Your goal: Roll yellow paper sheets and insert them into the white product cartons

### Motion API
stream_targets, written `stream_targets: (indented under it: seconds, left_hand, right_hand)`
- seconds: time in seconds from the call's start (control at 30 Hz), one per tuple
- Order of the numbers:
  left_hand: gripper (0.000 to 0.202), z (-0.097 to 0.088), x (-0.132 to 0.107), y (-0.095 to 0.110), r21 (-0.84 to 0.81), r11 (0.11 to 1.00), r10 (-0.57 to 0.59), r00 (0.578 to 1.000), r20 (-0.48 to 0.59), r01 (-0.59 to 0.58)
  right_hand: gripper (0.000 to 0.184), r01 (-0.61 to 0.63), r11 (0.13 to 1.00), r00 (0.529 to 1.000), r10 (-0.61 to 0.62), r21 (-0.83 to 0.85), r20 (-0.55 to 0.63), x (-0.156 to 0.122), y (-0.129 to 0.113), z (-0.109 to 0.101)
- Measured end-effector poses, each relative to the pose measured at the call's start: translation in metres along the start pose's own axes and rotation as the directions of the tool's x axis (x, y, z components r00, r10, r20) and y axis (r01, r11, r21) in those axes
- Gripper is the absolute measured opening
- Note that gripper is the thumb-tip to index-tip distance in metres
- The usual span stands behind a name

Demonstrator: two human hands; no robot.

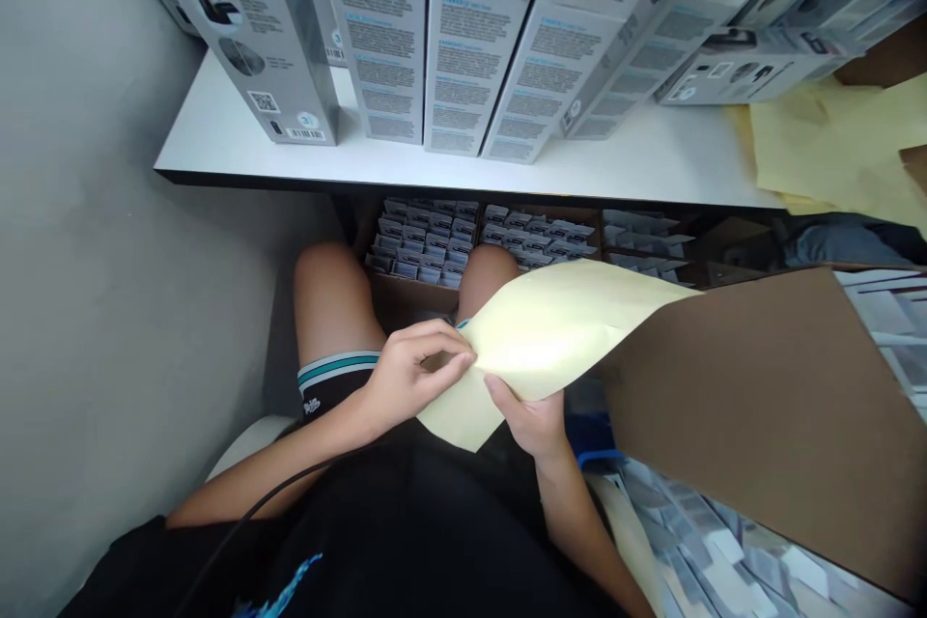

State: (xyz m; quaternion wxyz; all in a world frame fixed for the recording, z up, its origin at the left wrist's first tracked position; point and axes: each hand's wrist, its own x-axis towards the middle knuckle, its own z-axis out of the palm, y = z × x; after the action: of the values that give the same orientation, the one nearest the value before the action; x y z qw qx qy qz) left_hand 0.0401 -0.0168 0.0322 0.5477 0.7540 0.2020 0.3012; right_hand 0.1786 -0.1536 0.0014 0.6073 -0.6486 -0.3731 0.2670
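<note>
A pale yellow sheet of paper [557, 323] is held above my lap, curved and bent, its far corner reaching to the right. My left hand [424, 362] pinches the sheet's left edge between thumb and fingertips. Below the sheet's middle, my right hand [532, 410] grips its near edge, with the thumb on top and the fingers hidden underneath. No print shows on the side facing me.
Upright grey SilverCrest boxes [478, 68] line the white table [449, 169] ahead. More yellow sheets [832, 150] lie at the right. Under the table stand cartons of folded boxes [424, 241]. A large cardboard carton flap [753, 406] rises close on my right; a grey wall [108, 261] bounds the left.
</note>
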Motion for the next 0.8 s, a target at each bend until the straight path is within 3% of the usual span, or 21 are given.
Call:
stream_targets:
  seconds: [0.1,0.17,0.27,0.37,0.47,0.53,0.6,0.7,0.8]
  left_hand:
    - [0.01,-0.004,0.002,-0.004,-0.066,0.996,-0.073,0.993,-0.093,0.067]
    - [0.01,-0.007,0.004,-0.007,-0.165,0.979,-0.146,0.976,-0.159,0.12]
    - [0.018,-0.01,0.007,-0.01,-0.359,0.911,-0.271,0.951,-0.147,0.204]
    - [0.021,-0.01,0.008,-0.009,-0.444,0.865,-0.311,0.944,-0.108,0.234]
    - [0.026,-0.008,0.008,-0.004,-0.454,0.861,-0.297,0.951,-0.086,0.227]
    - [0.03,-0.007,0.008,-0.004,-0.454,0.863,-0.28,0.958,-0.061,0.223]
    - [0.032,-0.005,0.008,-0.006,-0.451,0.864,-0.266,0.963,-0.038,0.222]
    - [0.035,-0.004,0.009,-0.01,-0.44,0.868,-0.267,0.963,-0.019,0.232]
    - [0.038,-0.003,0.01,-0.013,-0.43,0.868,-0.287,0.958,-0.023,0.25]
  right_hand:
    - [0.042,-0.002,1.0,0.998,0.004,0.027,-0.064,0.002,0.007,-0.004]
    - [0.041,0.007,0.999,0.986,0.0,0.043,-0.168,0.005,0.013,-0.011]
    - [0.051,0.072,0.995,0.921,-0.041,0.064,-0.387,0.023,0.009,-0.028]
    - [0.057,0.304,0.951,0.782,-0.214,0.058,-0.585,0.065,-0.016,-0.053]
    - [0.05,0.591,0.806,0.565,-0.448,-0.039,-0.693,0.128,-0.051,-0.084]
    - [0.047,0.663,0.745,0.464,-0.487,-0.074,-0.74,0.174,-0.068,-0.106]
    - [0.044,0.6,0.8,0.465,-0.36,-0.011,-0.808,0.214,-0.076,-0.123]
    - [0.034,0.301,0.938,0.564,-0.031,0.17,-0.825,0.257,-0.072,-0.134]
    - [0.017,0.06,0.968,0.696,0.135,0.245,-0.706,0.27,-0.058,-0.132]
